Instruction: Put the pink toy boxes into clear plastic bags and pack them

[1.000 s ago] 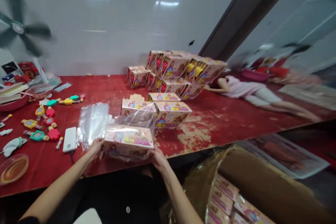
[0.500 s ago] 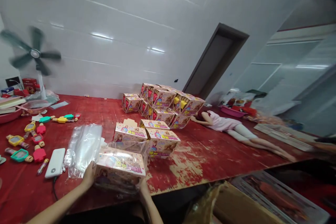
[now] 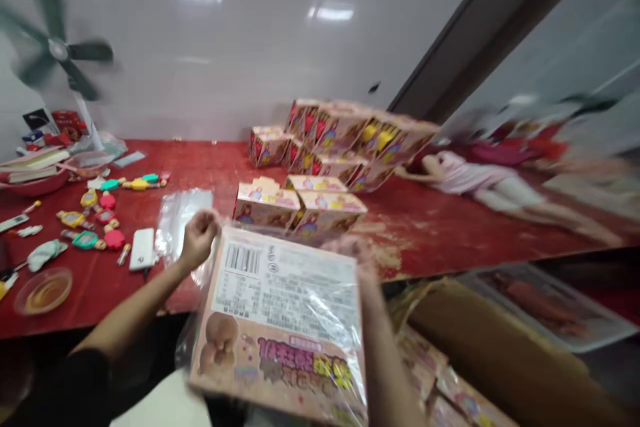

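A pink printed box [image 3: 285, 327] in a clear plastic bag hangs tilted in front of me, its barcode side facing me. At its upper left corner, my left hand [image 3: 201, 235] is closed, pinching the bag's edge. My right hand [image 3: 353, 250], smeared by motion, is at the upper right corner of the bagged box. Just behind the box, more printed boxes [image 3: 267, 203] stand on the red table [image 3: 185, 160]. Flat clear bags [image 3: 183, 213] lie beside my left hand, next to a white power bank [image 3: 143, 249].
Stacked boxes [image 3: 345, 130] stand farther back. Colourful toys [image 3: 114, 237], a round tub [image 3: 44, 290] and a fan [image 3: 59, 49] are at left. A person [image 3: 480, 177] lies on the table at right. Below the edge is a carton [image 3: 480, 327] holding boxes.
The bagged box has been lifted off the table, brought nearer and turned so its barcode side faces me. Both hands have moved up to its top corners. The view has shifted.
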Available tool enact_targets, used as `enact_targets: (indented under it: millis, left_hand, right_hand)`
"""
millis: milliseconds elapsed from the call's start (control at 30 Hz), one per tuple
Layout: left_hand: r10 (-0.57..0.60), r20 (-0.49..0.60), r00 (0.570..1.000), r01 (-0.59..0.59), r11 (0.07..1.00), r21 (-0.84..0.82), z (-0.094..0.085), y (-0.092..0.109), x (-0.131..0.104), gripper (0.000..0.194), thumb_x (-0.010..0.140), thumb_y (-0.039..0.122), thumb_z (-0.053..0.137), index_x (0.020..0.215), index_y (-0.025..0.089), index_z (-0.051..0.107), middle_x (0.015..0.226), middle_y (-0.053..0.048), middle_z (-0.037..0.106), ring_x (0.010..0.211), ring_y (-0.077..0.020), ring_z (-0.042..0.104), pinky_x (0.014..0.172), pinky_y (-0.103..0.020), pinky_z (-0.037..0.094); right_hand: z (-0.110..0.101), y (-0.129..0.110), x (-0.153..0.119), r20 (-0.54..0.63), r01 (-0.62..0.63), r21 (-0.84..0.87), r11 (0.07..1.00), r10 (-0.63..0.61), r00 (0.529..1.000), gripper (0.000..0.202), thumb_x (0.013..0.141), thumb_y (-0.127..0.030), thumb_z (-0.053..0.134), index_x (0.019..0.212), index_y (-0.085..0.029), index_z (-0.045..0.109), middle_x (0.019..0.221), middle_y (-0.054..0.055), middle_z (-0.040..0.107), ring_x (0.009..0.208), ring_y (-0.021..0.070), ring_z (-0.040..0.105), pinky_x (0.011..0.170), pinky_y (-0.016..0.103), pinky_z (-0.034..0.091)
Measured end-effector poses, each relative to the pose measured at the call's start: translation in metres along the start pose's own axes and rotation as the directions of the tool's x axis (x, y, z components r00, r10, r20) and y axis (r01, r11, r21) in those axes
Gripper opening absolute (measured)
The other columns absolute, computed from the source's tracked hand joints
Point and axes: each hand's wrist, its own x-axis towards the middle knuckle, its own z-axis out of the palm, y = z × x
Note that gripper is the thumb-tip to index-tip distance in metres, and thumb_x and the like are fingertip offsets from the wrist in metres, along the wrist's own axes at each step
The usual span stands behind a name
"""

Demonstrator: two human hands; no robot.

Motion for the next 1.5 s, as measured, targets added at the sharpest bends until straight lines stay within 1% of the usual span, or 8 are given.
enact_targets:
  millis: [300,533,667,833,967,1100,1267,1500]
  left_hand:
    - [0.259,0.751,0.608,-0.617,0.749,0.241,-0.055,0.017,0.029,0.021,0.1,0.034,0.058,0.087,0.022,0.071,0.078,-0.001,0.073,0.076,-0.0139,0.069,0.097,-0.036,0.055]
    - [-0.052,0.22,0.974,-0.028,0.939,0.343,-0.05,-0.032,0.024,0.061,0.083,0.047,0.078,0.135,0.021,0.057,0.132,-0.015,0.062,0.109,-0.0242,0.067,0.081,-0.032,0.058]
    - [-0.298,0.076,0.952,0.259,0.911,0.32,-0.023,-0.051,0.034,0.064,0.074,0.023,0.083,0.132,0.011,0.057,0.088,-0.006,0.071,0.073,-0.0146,0.065,0.068,-0.026,0.051]
    - [-0.052,-0.076,0.996,0.056,0.997,0.058,-0.009,-0.049,0.038,0.034,0.084,0.022,0.074,0.116,0.016,0.067,0.091,-0.003,0.072,0.077,-0.0108,0.067,0.069,-0.021,0.05]
    - [-0.1,-0.017,0.995,0.098,0.993,-0.071,-0.006,-0.043,0.036,0.029,0.085,0.043,0.076,0.09,0.014,0.072,0.08,-0.003,0.072,0.072,-0.0106,0.066,0.066,-0.022,0.051]
    - [-0.157,-0.024,0.987,0.151,0.976,-0.158,-0.006,-0.043,0.038,0.038,0.082,0.052,0.077,0.086,0.015,0.075,0.074,-0.002,0.072,0.065,-0.0093,0.063,0.063,-0.022,0.05]
    - [-0.128,0.033,0.991,0.132,0.974,-0.184,-0.011,-0.041,0.042,0.044,0.079,0.058,0.078,0.085,0.015,0.077,0.073,-0.003,0.072,0.065,-0.0102,0.063,0.065,-0.024,0.051]
    - [-0.028,0.187,0.982,0.034,0.999,-0.032,-0.023,-0.026,0.039,0.04,0.09,0.052,0.069,0.09,0.012,0.077,0.087,-0.008,0.075,0.081,-0.015,0.069,0.069,-0.024,0.052]
  right_hand:
    - [-0.044,0.009,-0.03,0.195,-0.235,-0.282,0.93,0.296,0.935,0.042,0.087,-0.062,0.068,0.079,-0.022,0.061,0.077,0.006,0.067,0.073,0.0183,0.064,0.071,0.032,0.052]
    - [-0.009,0.02,0.009,0.178,-0.015,-0.45,0.893,0.106,0.978,0.051,0.084,-0.058,0.071,0.119,-0.022,0.064,0.122,0.016,0.068,0.113,0.0274,0.064,0.099,0.043,0.05]
    - [0.013,0.03,0.053,0.374,0.038,-0.621,0.783,0.254,0.892,0.047,0.078,-0.054,0.074,0.109,-0.019,0.071,0.093,0.011,0.073,0.084,0.0257,0.067,0.078,0.04,0.052]
    - [0.058,0.018,0.073,0.351,0.285,-0.569,0.771,-0.086,0.932,0.048,0.087,-0.051,0.068,0.121,-0.017,0.067,0.111,0.014,0.071,0.099,0.0264,0.065,0.091,0.043,0.051]
    - [0.108,0.018,0.081,0.52,0.43,-0.488,0.759,-0.143,0.842,0.057,0.089,-0.05,0.067,0.136,-0.018,0.059,0.118,0.014,0.069,0.109,0.0286,0.064,0.095,0.047,0.052]
    - [0.141,0.018,0.082,0.319,0.455,-0.548,0.702,-0.328,0.889,0.025,0.098,-0.035,0.056,0.113,-0.021,0.07,0.103,0.012,0.069,0.1,0.0267,0.064,0.094,0.048,0.051]
    - [0.167,0.018,0.073,0.536,0.67,-0.426,0.608,-0.426,0.728,0.023,0.099,-0.022,0.052,0.11,-0.023,0.072,0.1,0.007,0.075,0.094,0.022,0.066,0.088,0.039,0.052]
    - [0.176,0.021,0.083,0.626,0.68,-0.468,0.564,-0.332,0.706,0.03,0.101,-0.022,0.047,0.123,-0.012,0.065,0.093,0.01,0.076,0.086,0.0221,0.067,0.081,0.035,0.052]
